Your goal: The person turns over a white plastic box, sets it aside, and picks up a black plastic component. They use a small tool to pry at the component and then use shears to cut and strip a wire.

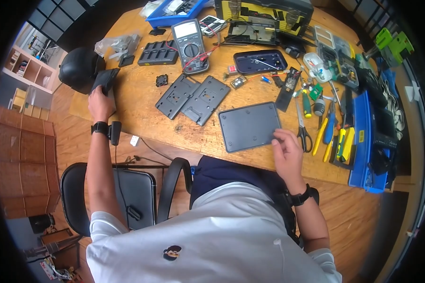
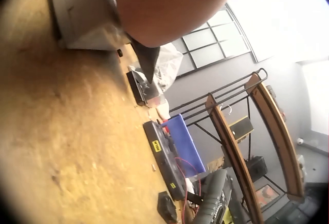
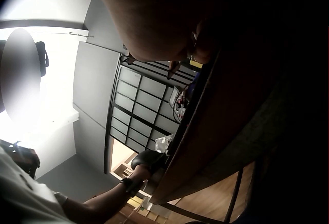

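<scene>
At the table's left end my left hand (image 1: 99,103) grips the near end of a flat black piece (image 1: 107,80), tilted beside a rounded black case (image 1: 80,70). In the left wrist view a dark pointed edge of this piece (image 2: 148,62) shows below the hand; its kind cannot be made out. My right hand (image 1: 288,153) rests at the table's front, fingers loosely bent, fingertips right at the right edge of a dark grey rectangular panel (image 1: 249,126) with small screw holes. Two black mounting plates (image 1: 205,100) lie side by side between the hands.
Behind the plates stand a multimeter (image 1: 191,49) with red leads and a black multi-slot charger (image 1: 158,53). A small fan (image 1: 161,80) lies nearby. To the right are scissors (image 1: 305,137), screwdrivers, pliers and a blue bin (image 1: 362,141). A black chair (image 1: 127,188) stands below the table's front edge.
</scene>
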